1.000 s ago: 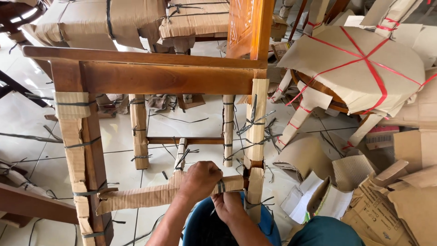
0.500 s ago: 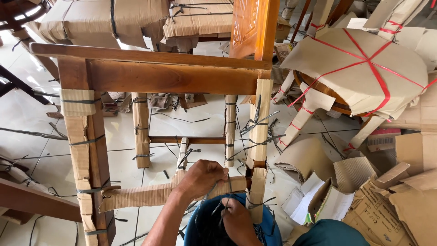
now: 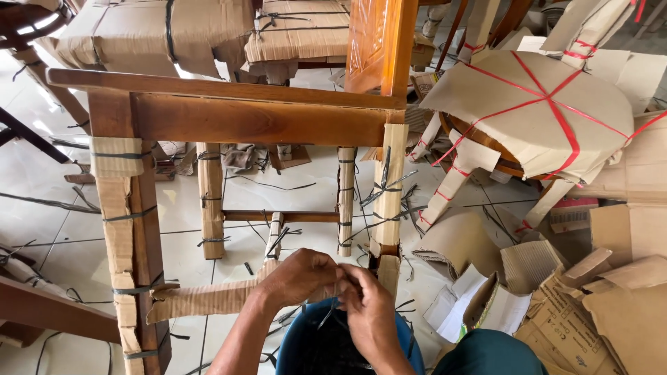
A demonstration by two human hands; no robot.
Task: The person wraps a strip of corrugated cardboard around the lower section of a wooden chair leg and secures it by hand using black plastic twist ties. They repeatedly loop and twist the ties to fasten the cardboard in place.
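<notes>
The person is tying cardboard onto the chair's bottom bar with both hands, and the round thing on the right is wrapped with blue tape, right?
Nearly. The head view shows both hands, left hand and right hand, at the cardboard-wrapped bottom bar of the chair. But the tape on the round wrapped thing is red, not blue.

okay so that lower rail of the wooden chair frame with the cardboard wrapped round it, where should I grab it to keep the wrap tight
Probably grip the cardboard-wrapped lower rail at its right end, beside the wrapped front leg, coming from above with fingers curled over the top. The rail lies roughly level and its left stretch is unbound, so the loose edge sits there. The left hand already clasps that end, and the right hand works the thin dark strap.
</notes>
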